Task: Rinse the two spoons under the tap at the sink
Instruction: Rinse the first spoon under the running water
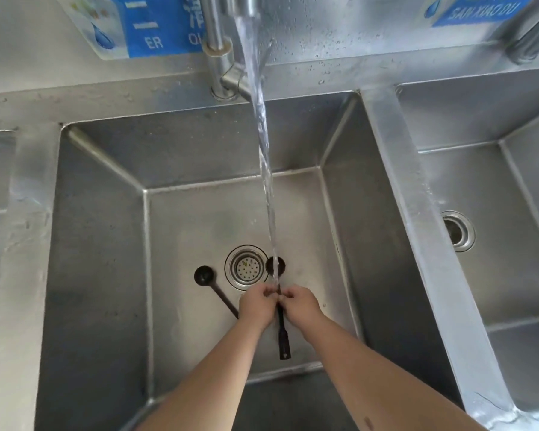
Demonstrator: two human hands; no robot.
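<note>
Hiding behind left hand (255, 306): 2nd spoon's (212, 287) handle.

Sink (100, 244): brushed stainless steel, dull, water-spotted. Tap (218, 42): polished, glossy metal. Both spoons (281, 325) (213, 289): black and matt, material not determinable.

One spoon (213, 290) lies left of the drain (246, 267), perhaps touching the left hand (257, 306).

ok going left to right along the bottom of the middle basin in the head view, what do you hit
loose spoon's bowl → drain strainer → left hand → held spoon → right hand
</note>
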